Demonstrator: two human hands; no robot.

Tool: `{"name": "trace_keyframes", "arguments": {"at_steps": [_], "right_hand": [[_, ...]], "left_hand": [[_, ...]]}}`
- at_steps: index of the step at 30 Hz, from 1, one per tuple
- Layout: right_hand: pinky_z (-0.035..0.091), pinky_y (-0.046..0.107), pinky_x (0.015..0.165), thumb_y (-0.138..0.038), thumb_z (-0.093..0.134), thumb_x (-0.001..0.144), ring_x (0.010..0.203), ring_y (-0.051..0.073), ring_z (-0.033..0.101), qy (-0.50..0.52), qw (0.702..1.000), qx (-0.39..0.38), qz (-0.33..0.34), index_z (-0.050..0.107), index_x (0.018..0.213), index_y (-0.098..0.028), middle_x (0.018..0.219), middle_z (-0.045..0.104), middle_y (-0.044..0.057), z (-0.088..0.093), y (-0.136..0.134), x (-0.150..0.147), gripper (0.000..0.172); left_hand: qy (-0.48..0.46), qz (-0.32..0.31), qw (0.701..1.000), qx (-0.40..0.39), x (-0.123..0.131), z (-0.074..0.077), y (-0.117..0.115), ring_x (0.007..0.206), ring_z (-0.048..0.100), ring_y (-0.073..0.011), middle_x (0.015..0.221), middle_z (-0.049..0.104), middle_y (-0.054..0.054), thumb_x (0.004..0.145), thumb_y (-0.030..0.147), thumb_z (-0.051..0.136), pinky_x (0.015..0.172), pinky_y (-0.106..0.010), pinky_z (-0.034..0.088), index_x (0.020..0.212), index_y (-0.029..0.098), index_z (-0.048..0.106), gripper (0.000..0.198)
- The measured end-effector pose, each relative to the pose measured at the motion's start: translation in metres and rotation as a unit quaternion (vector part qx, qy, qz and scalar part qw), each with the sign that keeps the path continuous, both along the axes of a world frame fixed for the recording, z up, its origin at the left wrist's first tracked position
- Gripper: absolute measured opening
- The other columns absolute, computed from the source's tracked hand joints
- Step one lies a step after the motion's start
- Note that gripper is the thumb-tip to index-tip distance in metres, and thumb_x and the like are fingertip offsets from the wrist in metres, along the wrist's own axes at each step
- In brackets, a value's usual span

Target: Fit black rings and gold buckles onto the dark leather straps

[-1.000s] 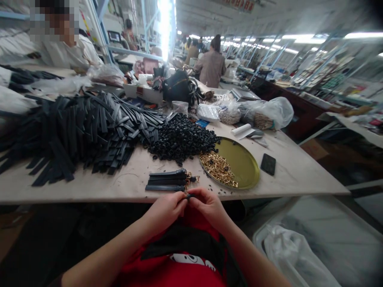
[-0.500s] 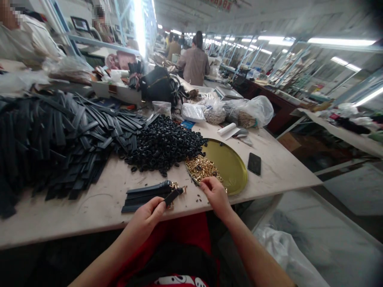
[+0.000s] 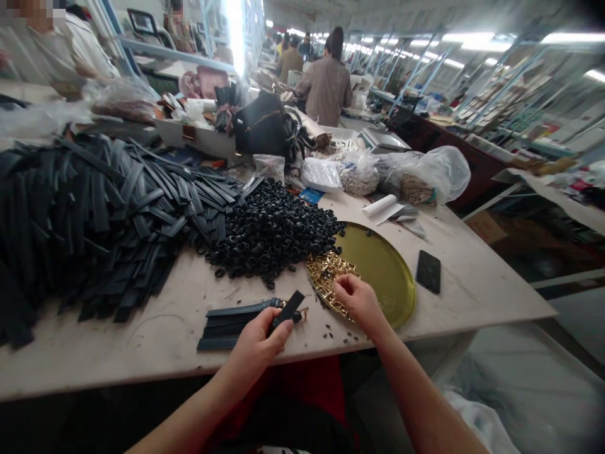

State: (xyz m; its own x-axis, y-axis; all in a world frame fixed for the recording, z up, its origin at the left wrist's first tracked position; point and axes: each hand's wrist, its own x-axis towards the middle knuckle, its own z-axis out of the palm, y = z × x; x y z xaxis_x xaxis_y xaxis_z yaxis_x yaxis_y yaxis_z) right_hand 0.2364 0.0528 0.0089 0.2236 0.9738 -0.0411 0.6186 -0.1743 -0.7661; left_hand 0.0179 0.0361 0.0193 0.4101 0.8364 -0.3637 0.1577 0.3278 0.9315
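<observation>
My left hand (image 3: 258,343) is closed on a short black strap (image 3: 288,308) and holds it over the table's front edge, beside a small stack of finished black straps (image 3: 227,321) with gold ends. My right hand (image 3: 357,299) rests curled on the pile of gold metal clasps (image 3: 328,277) at the left side of a round gold tray (image 3: 382,268); its fingers pinch among the clasps, and I cannot make out what they hold.
A heap of black rings (image 3: 274,230) lies behind the tray, a large pile of black straps (image 3: 89,208) at the left. A black phone (image 3: 428,271) lies right of the tray. Plastic bags (image 3: 425,173) and a black handbag (image 3: 265,129) stand farther back. Other people work behind.
My hands, joined near my lap a second ago, parted. The left carried the black strap up over the table edge; the right reached to the gold clasps on the tray.
</observation>
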Motion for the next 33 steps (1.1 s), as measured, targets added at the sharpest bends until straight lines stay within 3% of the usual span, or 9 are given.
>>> {"name": "trace_keyframes", "arguments": {"at_steps": [3, 5, 7, 10, 14, 20, 26, 30, 33], "right_hand": [[0.039, 0.023, 0.058, -0.037, 0.058, 0.073, 0.056, 0.010, 0.047, 0.337, 0.941, -0.009, -0.009, 0.051, 0.074, -0.018, 0.063, 0.055, -0.003, 0.006, -0.020, -0.038, 0.021], [0.038, 0.023, 0.058, -0.036, 0.062, 0.071, 0.056, 0.009, 0.046, 0.435, 0.900, -0.013, -0.023, 0.051, 0.071, -0.018, 0.061, 0.053, -0.004, 0.002, -0.033, -0.065, 0.021], [0.038, 0.023, 0.058, -0.035, 0.062, 0.072, 0.056, 0.009, 0.045, 0.474, 0.880, -0.021, -0.025, 0.051, 0.068, -0.018, 0.059, 0.050, -0.004, -0.002, -0.044, -0.084, 0.021], [0.042, 0.026, 0.064, -0.035, 0.061, 0.073, 0.064, 0.012, 0.052, 0.460, 0.888, -0.018, -0.016, 0.053, 0.077, -0.019, 0.069, 0.056, -0.002, -0.003, -0.054, -0.093, 0.018], [0.042, 0.033, 0.082, -0.031, 0.055, 0.076, 0.089, 0.017, 0.056, 0.409, 0.911, 0.030, 0.042, 0.048, 0.109, -0.023, 0.097, 0.060, 0.003, 0.005, -0.058, -0.086, 0.034], [0.043, 0.032, 0.071, -0.015, 0.042, 0.076, 0.069, 0.014, 0.055, 0.301, 0.936, 0.004, 0.182, 0.042, 0.116, -0.020, 0.069, 0.055, -0.003, 0.014, -0.074, -0.077, 0.040], [0.041, 0.027, 0.063, -0.018, 0.049, 0.078, 0.063, 0.012, 0.052, 0.318, 0.924, -0.012, 0.210, 0.033, 0.125, -0.021, 0.068, 0.053, -0.004, 0.023, -0.100, -0.078, 0.050], [0.041, 0.028, 0.066, -0.028, 0.051, 0.082, 0.063, 0.011, 0.052, 0.390, 0.897, -0.010, 0.210, 0.032, 0.126, -0.022, 0.064, 0.050, -0.005, 0.021, -0.109, -0.081, 0.049], [0.041, 0.028, 0.066, -0.031, 0.051, 0.083, 0.061, 0.011, 0.051, 0.400, 0.896, -0.001, 0.194, 0.036, 0.125, -0.022, 0.062, 0.050, -0.005, 0.018, -0.112, -0.080, 0.045]], "left_hand": [[-0.054, 0.044, 0.997, -0.025, 0.016, 0.001, 0.004, 0.057, 0.043, -0.0090, 0.068, 0.051, 0.002, 0.071, 0.044, 0.057, 0.053, -0.020, 0.034, 0.088, 0.014, 0.053, 0.035], [-0.071, 0.070, 0.995, -0.029, 0.021, -0.001, 0.003, 0.056, 0.043, -0.0086, 0.068, 0.053, 0.001, 0.071, 0.042, 0.058, 0.052, -0.019, 0.034, 0.085, 0.013, 0.054, 0.032], [-0.070, 0.091, 0.993, -0.022, 0.019, -0.004, -0.002, 0.055, 0.042, -0.0082, 0.066, 0.052, 0.001, 0.073, 0.041, 0.057, 0.051, -0.019, 0.033, 0.082, 0.013, 0.053, 0.030], [-0.056, 0.096, 0.994, 0.002, 0.008, -0.007, -0.011, 0.056, 0.044, -0.0088, 0.066, 0.052, 0.001, 0.075, 0.040, 0.055, 0.053, -0.020, 0.034, 0.085, 0.013, 0.053, 0.029], [0.005, 0.037, 0.998, 0.054, -0.010, -0.004, -0.018, 0.064, 0.047, -0.0112, 0.072, 0.056, 0.000, 0.076, 0.040, 0.054, 0.061, -0.022, 0.037, 0.087, 0.012, 0.057, 0.030], [0.078, -0.004, 0.991, 0.110, -0.022, 0.006, -0.028, 0.065, 0.047, -0.0126, 0.070, 0.056, 0.001, 0.077, 0.040, 0.050, 0.059, -0.022, 0.036, 0.082, 0.012, 0.059, 0.029], [0.108, -0.016, 0.985, 0.134, -0.026, 0.009, -0.047, 0.061, 0.044, -0.0109, 0.064, 0.052, 0.003, 0.074, 0.037, 0.052, 0.053, -0.021, 0.033, 0.072, 0.014, 0.057, 0.024], [0.025, -0.016, 0.999, 0.017, -0.027, -0.001, -0.058, 0.053, 0.043, -0.0086, 0.059, 0.048, 0.004, 0.071, 0.040, 0.055, 0.049, -0.020, 0.031, 0.076, 0.013, 0.056, 0.027], [-0.042, -0.011, 0.997, -0.066, -0.029, -0.006, -0.065, 0.044, 0.038, -0.0067, 0.053, 0.044, 0.006, 0.069, 0.044, 0.056, 0.044, -0.019, 0.028, 0.085, 0.013, 0.057, 0.035]]}}
